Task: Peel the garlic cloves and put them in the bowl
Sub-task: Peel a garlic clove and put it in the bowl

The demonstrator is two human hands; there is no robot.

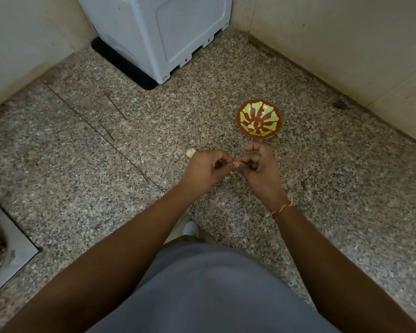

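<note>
Speckled granite floor (346,212), cream tiled walls meeting in a corner at the far end; person looks down over a grey garment (214,284) with one white shoe tip (191,227) showing just past it. Both forearms reach forward, hands meeting mid-frame above the floor. Left hand (203,167) fingers curled tight, thumb and forefinger pinching something small and pale at the point where the hands meet. Right hand (259,165) also curled, thumb tip pressed to the same spot; red-and-white thread band (282,209) on that wrist. The pinched garlic clove (233,163) is mostly hidden by the fingers, only a pale sliver visible, so can't tell if skin is on or off. A small pale bit (231,172) shows just below the hands, can't tell whether it's on the floor or held. One more clove (190,152), cream-yellow, lies on the floor just beyond the left hand's knuckles. Further out, right of centre: one bowl (244,110), red-brown with yellow-green radial pattern, sitting upright on the floor near the right wall. Inside it, near the centre, two pale peeled cloves (252,125) touching each other, exact count hard to confirm. Far end: one white appliance (159,32) on a black mat (120,63) in the corner. Left edge: a metal plate (10,248) set in the floor, partly cut off.
</note>
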